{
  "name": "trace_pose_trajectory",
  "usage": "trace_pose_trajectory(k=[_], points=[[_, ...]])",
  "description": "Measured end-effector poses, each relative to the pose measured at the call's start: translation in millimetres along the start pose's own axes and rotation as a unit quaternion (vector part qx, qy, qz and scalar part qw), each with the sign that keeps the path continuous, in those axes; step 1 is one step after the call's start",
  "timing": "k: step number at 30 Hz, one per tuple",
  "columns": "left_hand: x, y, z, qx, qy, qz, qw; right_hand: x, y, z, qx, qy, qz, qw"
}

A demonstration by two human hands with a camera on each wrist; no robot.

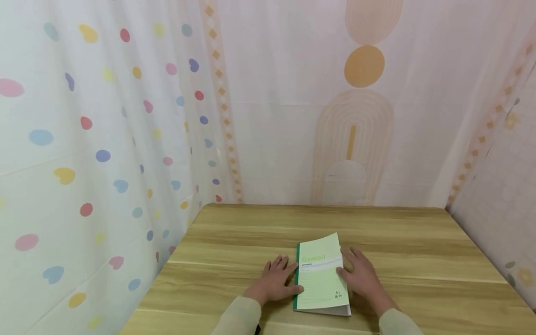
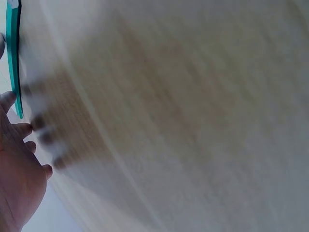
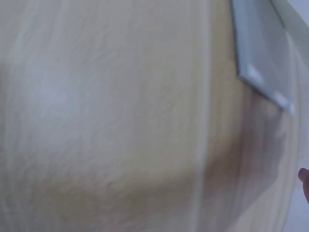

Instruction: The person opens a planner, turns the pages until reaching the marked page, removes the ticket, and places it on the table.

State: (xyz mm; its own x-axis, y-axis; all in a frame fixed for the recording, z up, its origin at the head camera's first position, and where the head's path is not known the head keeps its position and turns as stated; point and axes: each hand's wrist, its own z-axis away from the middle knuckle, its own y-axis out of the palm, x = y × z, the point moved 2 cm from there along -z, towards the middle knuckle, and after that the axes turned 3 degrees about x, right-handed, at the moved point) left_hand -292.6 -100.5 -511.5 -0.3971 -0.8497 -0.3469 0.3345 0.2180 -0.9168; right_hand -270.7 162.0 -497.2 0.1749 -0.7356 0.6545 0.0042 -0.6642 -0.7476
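Observation:
A light green notebook (image 1: pixel 320 279) with a dark green spine lies on the wooden table, its cover printed "Gambil". The cover's right side stands slightly raised, and pale pages show under its lower right corner. On the spine side, my left hand (image 1: pixel 276 281) has its fingers spread, with the thumb over the cover's edge. At the opposite edge is my right hand (image 1: pixel 362 277), its thumb at the cover and its other fingers stretched forward beside the notebook. The left wrist view shows the green spine (image 2: pixel 13 58) near the left fingertips; in the right wrist view a notebook corner (image 3: pixel 268 58) appears.
The wood-grain table (image 1: pixel 209 260) reaches back to a patterned curtain (image 1: pixel 276 116). A curtain with coloured dots (image 1: pixel 104 139) hangs along the left side, and another pale curtain (image 1: pixel 498 195) hangs at the right.

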Motion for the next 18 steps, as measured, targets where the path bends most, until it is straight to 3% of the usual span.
trace_pose_trajectory(k=[8, 13, 15, 18], points=[[-8.1, -5.1, -1.0, 0.002, 0.007, 0.022, 0.9997, 31, -6, -7.1, -0.017, -0.050, -0.072, 0.9960], [-18.3, -15.6, -3.7, -0.031, 0.039, 0.075, 0.9960, 51, 0, -12.1, -0.038, -0.102, -0.113, 0.9876], [-23.3, -23.6, -4.6, -0.050, 0.041, 0.124, 0.9902, 58, 3, -14.2, -0.038, -0.121, -0.115, 0.9853], [-29.0, -38.1, -4.7, -0.071, 0.042, 0.206, 0.9751, 68, 8, -15.5, -0.020, -0.137, -0.109, 0.9843]])
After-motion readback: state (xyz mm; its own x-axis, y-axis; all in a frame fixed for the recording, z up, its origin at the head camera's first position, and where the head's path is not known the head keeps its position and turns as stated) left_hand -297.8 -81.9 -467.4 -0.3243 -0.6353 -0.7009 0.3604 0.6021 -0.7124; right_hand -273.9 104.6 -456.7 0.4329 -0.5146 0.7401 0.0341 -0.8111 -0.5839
